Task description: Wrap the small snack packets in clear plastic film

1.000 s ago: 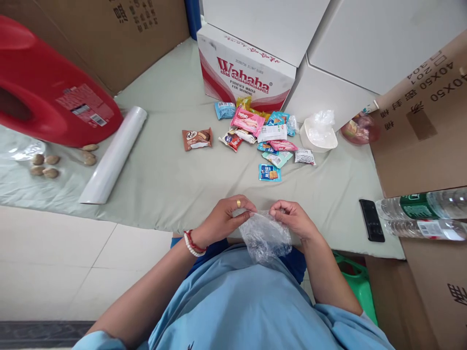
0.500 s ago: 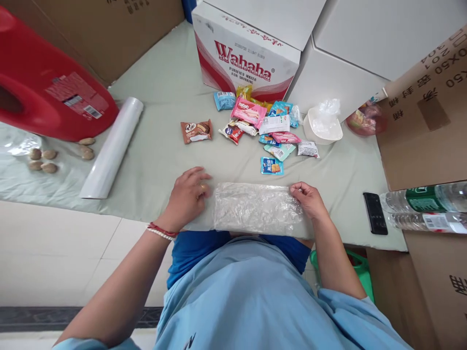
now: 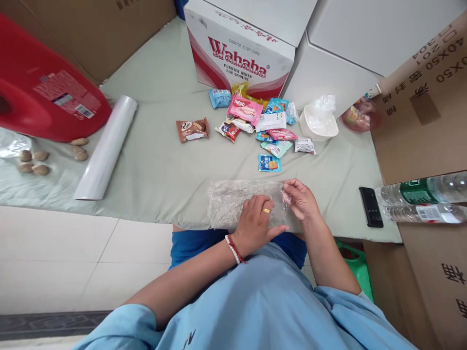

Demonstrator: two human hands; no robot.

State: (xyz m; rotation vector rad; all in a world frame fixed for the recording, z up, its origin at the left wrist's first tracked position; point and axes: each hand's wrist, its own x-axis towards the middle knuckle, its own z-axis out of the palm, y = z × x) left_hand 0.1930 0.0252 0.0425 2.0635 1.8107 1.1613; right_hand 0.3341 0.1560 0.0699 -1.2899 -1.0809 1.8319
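Observation:
A crinkled clear plastic bag [image 3: 226, 204] lies flat along the table's front edge. My right hand [image 3: 302, 200] pinches its upper right corner between thumb and fingers. On top of the bag, right of its middle, rests my left hand [image 3: 257, 218], palm down, thumb stretched out to the right and fingers bent slightly at the tips. The left hand covers part of the bag. Just beyond the bag is a small blue snack packet [image 3: 269, 163]. Farther back lies a heap of wrapped snacks [image 3: 245, 109], with a brown snack pack [image 3: 192, 130] apart on its left.
At left stand a red jug [image 3: 54, 92], a plastic film roll [image 3: 107, 148] and several brown nuts [image 3: 41, 170]. Behind the snacks is a Wahaha carton [image 3: 237, 53]. To the right are a white bowl [image 3: 319, 129], a black phone [image 3: 371, 207] and water bottles [image 3: 434, 192].
My left hand has moved right, from beside the bag's left end onto the bag. My right hand still pinches the right corner. The view has shifted slightly.

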